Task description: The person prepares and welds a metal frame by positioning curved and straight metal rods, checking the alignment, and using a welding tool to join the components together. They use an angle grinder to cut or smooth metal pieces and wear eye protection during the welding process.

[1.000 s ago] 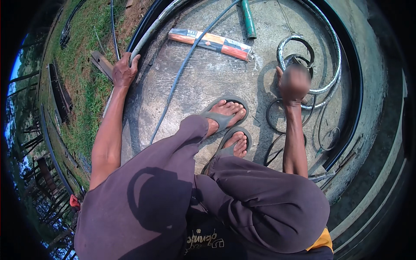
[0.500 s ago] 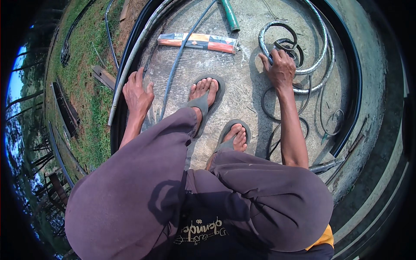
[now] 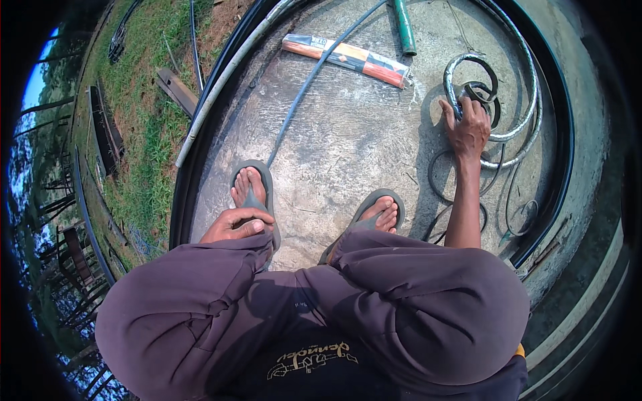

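My right hand (image 3: 470,131) is closed at the inner coil of a silvery spiral metal scroll (image 3: 530,120), its thumb apart on the left side. A small dark curl (image 3: 496,110) sits inside the scroll, partly covered by my fingers. My left hand (image 3: 237,225) is by my left knee, over the sandal (image 3: 266,179) on my left foot. Its fingers stretch loosely to the right, and nothing shows in them.
A long orange-and-white packet (image 3: 348,60) lies under a thin blue-grey cable (image 3: 301,97). Beyond stands a green tube (image 3: 404,30). Dark thin cables (image 3: 438,177) lie beside my right forearm. A black curved rim (image 3: 558,134) surrounds the concrete slab (image 3: 334,147), with a pale pipe (image 3: 217,87) along its left.
My left hand has drawn back from the left rim to my knee. My left foot has shifted left and nearer. My right hand stays at the scroll, and the view has shifted.
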The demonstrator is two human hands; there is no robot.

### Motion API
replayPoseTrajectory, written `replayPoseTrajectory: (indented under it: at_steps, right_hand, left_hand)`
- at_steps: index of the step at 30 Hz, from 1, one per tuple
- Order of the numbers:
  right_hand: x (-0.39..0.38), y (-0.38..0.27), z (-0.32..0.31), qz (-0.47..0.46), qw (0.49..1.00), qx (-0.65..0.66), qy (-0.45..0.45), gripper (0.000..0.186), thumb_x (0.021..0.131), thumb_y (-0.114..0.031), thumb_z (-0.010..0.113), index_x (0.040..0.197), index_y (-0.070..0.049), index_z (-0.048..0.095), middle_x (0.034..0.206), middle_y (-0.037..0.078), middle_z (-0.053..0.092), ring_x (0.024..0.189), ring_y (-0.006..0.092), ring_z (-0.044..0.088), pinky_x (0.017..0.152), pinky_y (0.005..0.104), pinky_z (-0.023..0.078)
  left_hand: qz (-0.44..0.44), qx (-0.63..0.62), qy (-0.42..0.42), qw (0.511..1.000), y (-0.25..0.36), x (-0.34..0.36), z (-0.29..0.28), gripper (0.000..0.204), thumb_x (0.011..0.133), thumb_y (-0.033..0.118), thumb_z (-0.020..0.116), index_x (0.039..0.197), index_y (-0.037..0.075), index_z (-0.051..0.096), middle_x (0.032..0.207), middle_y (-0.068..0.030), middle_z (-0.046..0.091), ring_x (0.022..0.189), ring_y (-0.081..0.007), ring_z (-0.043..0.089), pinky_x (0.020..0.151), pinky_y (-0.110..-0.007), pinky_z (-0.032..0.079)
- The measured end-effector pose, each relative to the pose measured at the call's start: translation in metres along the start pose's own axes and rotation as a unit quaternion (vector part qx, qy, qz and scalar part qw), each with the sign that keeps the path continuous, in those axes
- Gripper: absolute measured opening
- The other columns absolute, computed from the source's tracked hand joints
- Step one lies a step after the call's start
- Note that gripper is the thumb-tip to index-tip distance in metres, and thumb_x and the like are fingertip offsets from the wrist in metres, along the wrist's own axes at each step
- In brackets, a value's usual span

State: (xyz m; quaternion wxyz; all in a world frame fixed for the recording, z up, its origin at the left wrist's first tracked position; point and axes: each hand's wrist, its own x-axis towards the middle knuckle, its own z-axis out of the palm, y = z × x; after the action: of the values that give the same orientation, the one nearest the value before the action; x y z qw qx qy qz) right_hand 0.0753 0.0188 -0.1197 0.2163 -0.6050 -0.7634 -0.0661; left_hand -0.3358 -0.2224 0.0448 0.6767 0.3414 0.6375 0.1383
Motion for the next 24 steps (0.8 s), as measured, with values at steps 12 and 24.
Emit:
replayPoseTrajectory:
  at_steps: [12,24]
  right_hand:
    - [-0.005,0.013,-0.018,0.086,0.995,0.020,-0.035,0.041,0.085,-0.045,0.072,0.096,-0.006,0.068,0.087,0.010,0.064,0.087,0.0301,0.061,0.081,0.0419,0.046]
    - [0.002,0.109,0.000,0.435,0.899,-0.044,-0.021,0.072,0.077,-0.054,0.074,0.117,0.004,0.064,0.116,0.030,0.064,0.111,0.0440,0.061,0.094,0.0492,0.047]
  left_hand:
    - [0.164,0.255,0.343,0.889,-0.039,0.041,-0.042,0.050,0.089,0.018,0.071,0.134,0.003,0.054,0.127,-0.0184,0.059,0.121,-0.0336,0.055,0.103,-0.043,0.043]
    - [0.143,0.463,0.484,0.729,-0.039,0.116,-0.173,0.058,0.090,0.019,0.066,0.143,0.008,0.045,0.134,-0.0225,0.053,0.120,-0.0417,0.055,0.100,-0.048,0.046]
